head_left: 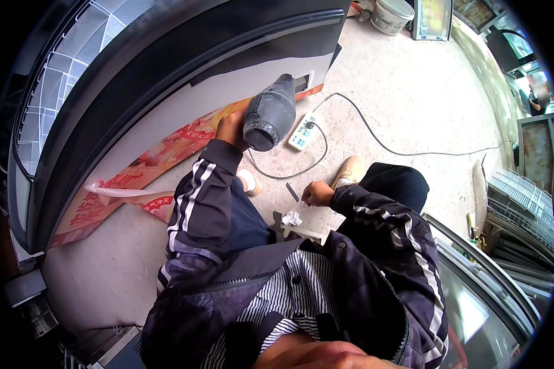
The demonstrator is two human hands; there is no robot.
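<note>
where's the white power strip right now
In the head view, the white power strip lies on the floor above the picture's centre, just right of the dark hair dryer in the left hand.

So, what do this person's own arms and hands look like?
The left hand and right hand are bare, with no gloves visible. The left sleeve and right sleeve belong to a dark jacket, nearly black with a purplish cast. Pale stripes run lengthwise down both sleeves, creased in places, and each ends in a dark cuff. No cables are attached.
</note>
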